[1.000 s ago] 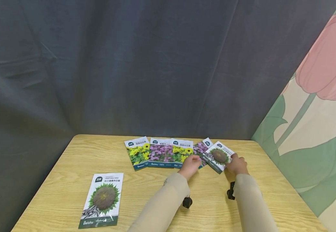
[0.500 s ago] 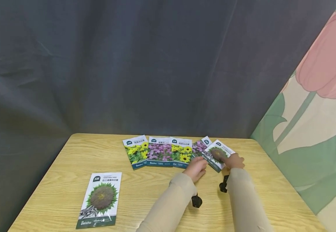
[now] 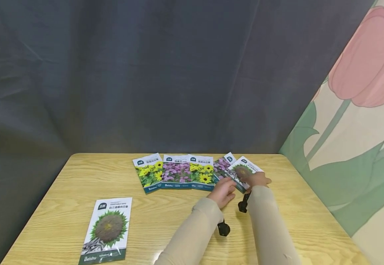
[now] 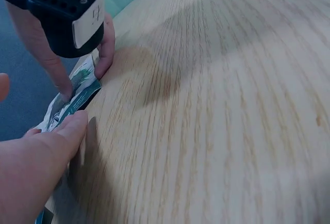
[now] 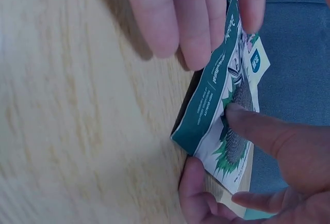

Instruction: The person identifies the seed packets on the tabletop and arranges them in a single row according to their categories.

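In the head view a white seed packet with a sunflower head lies tilted at the right end of a row. My right hand is at its lower right. The right wrist view shows the index finger on this packet's face and the thumb at its corner, pinching it. My left hand is near the packet's lower left, its fingers fairly straight at the green bottom edge. A purple-flower packet is partly covered by the sunflower packet. Left of it lies a yellow-flower packet.
Further left in the row lie another purple-flower packet and another yellow-flower packet. A larger sunflower seed packet lies at the front left of the wooden table. A dark curtain hangs behind the table.
My right hand has moved from the sunflower packet's right edge left onto its face. The left hand has shifted slightly right, toward that packet's lower edge. The view has also shifted a little.
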`<state>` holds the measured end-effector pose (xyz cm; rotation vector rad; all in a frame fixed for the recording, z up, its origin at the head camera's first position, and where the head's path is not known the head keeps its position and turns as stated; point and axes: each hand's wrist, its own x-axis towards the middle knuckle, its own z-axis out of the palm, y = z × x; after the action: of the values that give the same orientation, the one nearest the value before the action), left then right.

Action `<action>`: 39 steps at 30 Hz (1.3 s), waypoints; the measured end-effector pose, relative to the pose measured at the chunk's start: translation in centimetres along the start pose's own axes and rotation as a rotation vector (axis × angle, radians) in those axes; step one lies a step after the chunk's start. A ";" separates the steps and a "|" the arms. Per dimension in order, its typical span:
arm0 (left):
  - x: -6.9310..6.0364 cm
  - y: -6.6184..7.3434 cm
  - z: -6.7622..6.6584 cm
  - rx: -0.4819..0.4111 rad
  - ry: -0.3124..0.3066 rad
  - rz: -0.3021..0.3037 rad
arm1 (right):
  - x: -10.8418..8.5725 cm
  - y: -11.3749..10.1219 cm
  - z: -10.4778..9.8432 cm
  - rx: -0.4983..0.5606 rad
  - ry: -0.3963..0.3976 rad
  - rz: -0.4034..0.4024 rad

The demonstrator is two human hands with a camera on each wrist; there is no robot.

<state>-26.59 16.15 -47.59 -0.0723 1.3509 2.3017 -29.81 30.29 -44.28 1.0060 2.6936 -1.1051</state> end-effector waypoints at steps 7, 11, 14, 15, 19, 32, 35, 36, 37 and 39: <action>0.1 0.1 0.1 -0.050 0.022 -0.024 | -0.1 0.5 -0.3 0.063 -0.023 -0.036; -0.2 0.3 -0.1 -0.053 -0.006 -0.048 | 0.1 0.9 -0.6 0.084 -0.031 -0.050; -0.3 0.5 -0.4 -0.060 -0.044 -0.060 | 0.4 1.2 -0.7 0.158 -0.043 -0.042; -0.3 0.5 -0.5 -0.069 -0.053 -0.065 | 0.5 1.4 -0.7 0.186 -0.050 -0.050; -0.1 0.8 -0.7 -0.095 -0.081 -0.076 | 1.3 2.0 -0.7 0.289 -0.099 -0.061; 0.1 1.0 -1.6 -0.132 -0.065 -0.089 | 1.2 2.7 -0.4 0.606 -0.152 0.020; 0.1 1.2 -2.0 -0.114 -0.077 -0.082 | 0.6 2.8 -0.3 0.671 -0.125 -0.009; 0.1 1.3 -2.1 -0.107 -0.078 -0.080 | 0.5 2.8 -0.3 0.685 -0.118 -0.018; 0.0 1.3 -2.2 -0.097 -0.081 -0.079 | 0.3 2.8 -0.2 0.703 -0.113 -0.030; 0.0 1.5 -2.4 -0.094 -0.082 -0.078 | 0.1 2.7 -0.1 0.725 -0.091 -0.040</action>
<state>-27.63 13.53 -47.56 -0.0591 1.1790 2.2761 -28.24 31.80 -45.89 0.9203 2.2608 -2.1489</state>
